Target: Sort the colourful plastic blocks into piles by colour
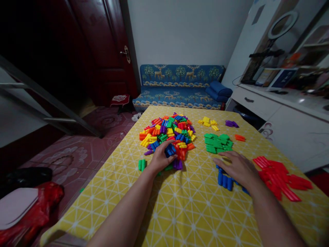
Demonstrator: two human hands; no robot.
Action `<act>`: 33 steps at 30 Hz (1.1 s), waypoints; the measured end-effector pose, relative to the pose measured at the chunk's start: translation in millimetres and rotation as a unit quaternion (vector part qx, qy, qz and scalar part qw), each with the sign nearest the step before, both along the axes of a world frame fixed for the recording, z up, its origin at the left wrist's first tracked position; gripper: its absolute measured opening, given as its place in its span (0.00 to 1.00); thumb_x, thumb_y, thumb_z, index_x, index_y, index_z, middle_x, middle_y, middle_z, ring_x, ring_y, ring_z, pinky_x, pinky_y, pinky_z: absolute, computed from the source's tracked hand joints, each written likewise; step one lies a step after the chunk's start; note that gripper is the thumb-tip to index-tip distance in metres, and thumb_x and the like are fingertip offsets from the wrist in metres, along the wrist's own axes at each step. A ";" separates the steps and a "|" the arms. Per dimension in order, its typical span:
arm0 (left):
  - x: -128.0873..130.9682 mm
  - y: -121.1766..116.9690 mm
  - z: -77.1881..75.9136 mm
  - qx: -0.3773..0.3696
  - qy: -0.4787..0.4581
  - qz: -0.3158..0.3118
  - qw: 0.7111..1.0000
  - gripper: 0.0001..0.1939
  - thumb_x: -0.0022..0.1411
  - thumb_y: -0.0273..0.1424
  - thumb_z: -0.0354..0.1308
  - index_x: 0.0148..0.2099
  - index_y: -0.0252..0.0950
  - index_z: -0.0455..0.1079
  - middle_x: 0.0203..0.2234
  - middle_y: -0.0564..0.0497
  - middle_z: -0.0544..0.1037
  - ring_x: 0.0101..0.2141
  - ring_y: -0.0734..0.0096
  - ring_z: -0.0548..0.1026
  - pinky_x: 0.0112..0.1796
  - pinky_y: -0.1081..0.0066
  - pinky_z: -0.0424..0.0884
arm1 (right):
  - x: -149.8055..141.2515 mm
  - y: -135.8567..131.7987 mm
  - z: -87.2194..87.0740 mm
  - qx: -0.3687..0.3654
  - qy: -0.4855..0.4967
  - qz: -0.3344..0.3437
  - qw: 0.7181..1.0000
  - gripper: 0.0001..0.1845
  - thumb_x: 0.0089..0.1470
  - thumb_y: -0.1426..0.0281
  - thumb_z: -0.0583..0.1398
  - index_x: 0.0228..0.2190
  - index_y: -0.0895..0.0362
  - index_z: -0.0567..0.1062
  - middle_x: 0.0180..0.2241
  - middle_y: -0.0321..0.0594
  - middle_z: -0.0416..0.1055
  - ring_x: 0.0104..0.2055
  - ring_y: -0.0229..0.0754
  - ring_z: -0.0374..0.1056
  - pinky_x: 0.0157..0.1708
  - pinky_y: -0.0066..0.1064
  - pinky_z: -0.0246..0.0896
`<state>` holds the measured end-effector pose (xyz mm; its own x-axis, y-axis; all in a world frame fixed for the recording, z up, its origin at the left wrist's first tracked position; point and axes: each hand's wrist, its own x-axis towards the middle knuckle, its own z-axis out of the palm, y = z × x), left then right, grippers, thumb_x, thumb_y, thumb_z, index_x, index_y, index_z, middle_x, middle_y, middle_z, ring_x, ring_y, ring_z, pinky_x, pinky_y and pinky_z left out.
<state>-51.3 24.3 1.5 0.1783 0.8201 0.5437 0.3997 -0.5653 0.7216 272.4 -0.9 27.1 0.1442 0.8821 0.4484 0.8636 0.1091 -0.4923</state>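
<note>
At the near side of a heap of mixed-colour plastic tube-shaped building pieces (169,131), my left hand (160,157) has its thumb and fingers closed around a blue piece (170,150). Purple pieces (178,165) lie just beside its fingertips, and a green piece (142,165) sits apart on its left. My right hand (238,168) hovers over a small group of blue pieces (224,181), fingers stretched and thumb apart, with nothing seen in it; it partly covers that group. Right of it is a pile of red pieces (280,176).
Green pieces (218,142), yellow pieces (208,122), purple pieces (231,123) and orange pieces (240,138) lie in separate groups on the yellow patterned tablecloth (190,212). Behind the table stands a blue sofa (177,92); a white cabinet (290,127) is at the right.
</note>
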 end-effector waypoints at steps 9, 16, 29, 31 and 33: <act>-0.2 -6.0 6.9 -0.008 -0.007 -0.067 0.998 0.34 0.50 0.18 0.61 0.60 0.39 0.67 0.50 0.46 0.79 0.49 0.58 0.78 0.49 0.62 0.73 | -164.5 -15.0 -0.1 -0.011 0.071 0.219 0.973 0.30 0.53 0.64 0.64 0.57 0.51 0.68 0.52 0.45 0.69 0.48 0.48 0.71 0.43 0.39 0.71; 1.0 -8.2 8.6 -0.019 0.010 -0.076 0.997 0.32 0.55 0.23 0.62 0.63 0.41 0.65 0.47 0.47 0.81 0.45 0.61 0.79 0.46 0.65 0.73 | -156.3 -15.0 -2.2 0.019 0.045 0.189 0.981 0.13 0.61 0.66 0.57 0.46 0.53 0.75 0.45 0.43 0.73 0.46 0.45 0.72 0.44 0.35 0.66; 0.9 -4.4 8.8 -0.035 -0.050 0.032 0.998 0.17 0.66 0.36 0.55 0.53 0.35 0.73 0.36 0.47 0.80 0.37 0.64 0.77 0.41 0.67 0.71 | -28.2 8.6 -6.4 -0.137 -0.088 -0.111 0.980 0.13 0.53 0.59 0.58 0.27 0.52 0.78 0.31 0.42 0.76 0.30 0.45 0.69 0.28 0.33 0.53; -1.5 -4.9 11.0 -0.045 -0.071 0.030 0.996 0.18 0.67 0.36 0.51 0.54 0.35 0.72 0.40 0.46 0.79 0.43 0.62 0.76 0.46 0.65 0.69 | -31.0 7.9 -9.6 -0.080 -0.077 -0.088 0.990 0.11 0.51 0.59 0.60 0.33 0.51 0.79 0.35 0.42 0.76 0.35 0.46 0.70 0.32 0.33 0.57; -4.8 -5.4 12.2 -0.053 -0.094 0.005 0.994 0.19 0.66 0.33 0.49 0.56 0.36 0.70 0.46 0.46 0.77 0.48 0.60 0.73 0.50 0.64 0.66 | -34.7 6.4 -12.0 -0.046 -0.082 -0.023 0.995 0.10 0.50 0.59 0.62 0.34 0.50 0.79 0.37 0.40 0.76 0.39 0.47 0.70 0.35 0.34 0.58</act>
